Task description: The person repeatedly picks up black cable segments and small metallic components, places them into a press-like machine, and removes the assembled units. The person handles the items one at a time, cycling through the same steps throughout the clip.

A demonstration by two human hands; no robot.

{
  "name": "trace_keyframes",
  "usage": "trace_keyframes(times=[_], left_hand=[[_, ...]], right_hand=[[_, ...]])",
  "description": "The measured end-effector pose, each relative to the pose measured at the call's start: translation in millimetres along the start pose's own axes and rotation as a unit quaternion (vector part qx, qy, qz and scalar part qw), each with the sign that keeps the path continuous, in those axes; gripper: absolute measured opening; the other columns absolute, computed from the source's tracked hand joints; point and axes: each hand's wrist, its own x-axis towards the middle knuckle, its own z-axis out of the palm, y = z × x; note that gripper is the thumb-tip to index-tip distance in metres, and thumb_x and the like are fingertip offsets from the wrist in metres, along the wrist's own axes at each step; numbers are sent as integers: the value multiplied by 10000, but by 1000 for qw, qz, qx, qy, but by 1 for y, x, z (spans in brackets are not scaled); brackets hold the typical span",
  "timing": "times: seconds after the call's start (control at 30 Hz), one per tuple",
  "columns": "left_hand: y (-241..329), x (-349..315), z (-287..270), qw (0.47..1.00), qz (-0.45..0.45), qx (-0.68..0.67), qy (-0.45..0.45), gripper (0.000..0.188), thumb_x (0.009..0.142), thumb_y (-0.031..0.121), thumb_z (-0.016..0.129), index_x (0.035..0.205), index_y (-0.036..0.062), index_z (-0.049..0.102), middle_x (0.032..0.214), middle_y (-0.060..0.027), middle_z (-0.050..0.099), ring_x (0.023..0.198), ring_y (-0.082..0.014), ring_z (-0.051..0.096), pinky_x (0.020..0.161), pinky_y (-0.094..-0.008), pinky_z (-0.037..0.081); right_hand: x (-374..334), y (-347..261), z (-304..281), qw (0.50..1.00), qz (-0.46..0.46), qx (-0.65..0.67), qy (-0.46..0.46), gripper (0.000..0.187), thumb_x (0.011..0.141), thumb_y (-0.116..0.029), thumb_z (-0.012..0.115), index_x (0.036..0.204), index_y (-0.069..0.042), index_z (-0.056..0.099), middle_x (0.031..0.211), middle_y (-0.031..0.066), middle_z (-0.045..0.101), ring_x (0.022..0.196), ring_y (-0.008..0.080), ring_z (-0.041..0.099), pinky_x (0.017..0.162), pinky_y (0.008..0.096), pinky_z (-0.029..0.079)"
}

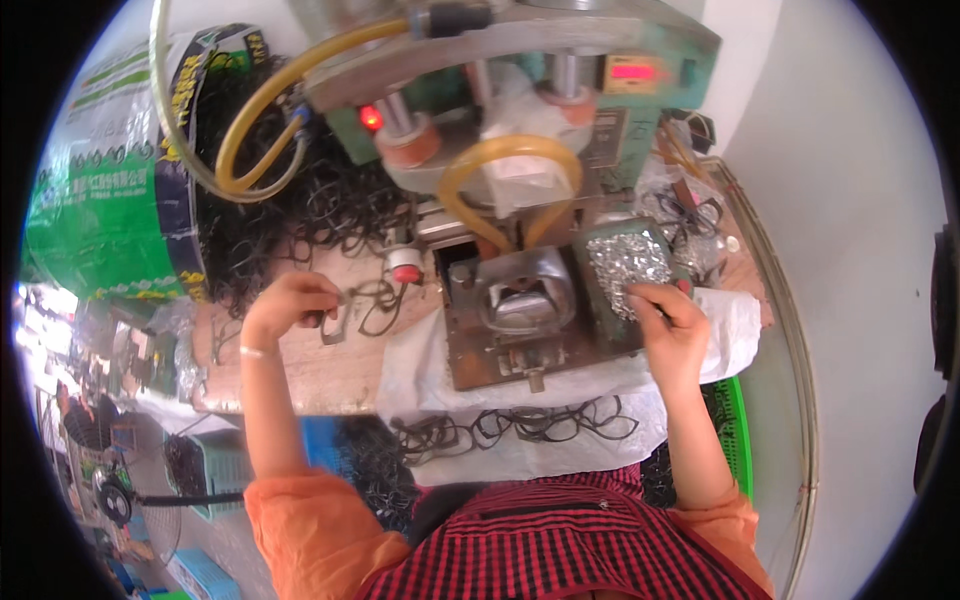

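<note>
My left hand (290, 306) is over the left part of the table, its thumb and fingers pinched on the edge of a dark eyeglass frame (336, 328). Beside it lies another dark eyeglass frame (382, 308). My right hand (670, 325) reaches to a green tray (605, 318) heaped with small shiny metal pieces (630, 262). Its thumb and forefinger are pressed together at the heap's edge; whatever is between them is too small to make out. Between my hands sits a metal mould (525, 300) on the press's lower plate (465, 350).
A green press (640, 140) with yellow hoses (510, 150) rises behind the mould. A red push button (405, 272) stands left of it. Several eyeglass frames (520, 425) lie on white cloth at my lap. Black frames spill from a large sack (110, 220) at the left.
</note>
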Motion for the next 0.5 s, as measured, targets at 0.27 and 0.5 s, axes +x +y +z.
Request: trace_keyframes(times=[0.27,0.5], left_hand=[[7,-61,186,751,544,99,361,142,844,-61,667,974,-7,651,810,-116,682,617,-173,607,519,-261,476],[61,-62,168,569,447,-23,689,66,888,1,634,932,41,605,969,-69,632,864,-170,587,727,-318,480]], right_hand=[[18,-35,74,963,75,253,-57,335,834,14,741,1159,-32,670,901,21,702,877,84,648,810,235,504],[26,-57,79,886,183,405,-130,390,842,59,701,1218,11,606,891,37,701,826,83,636,760,220,504]])
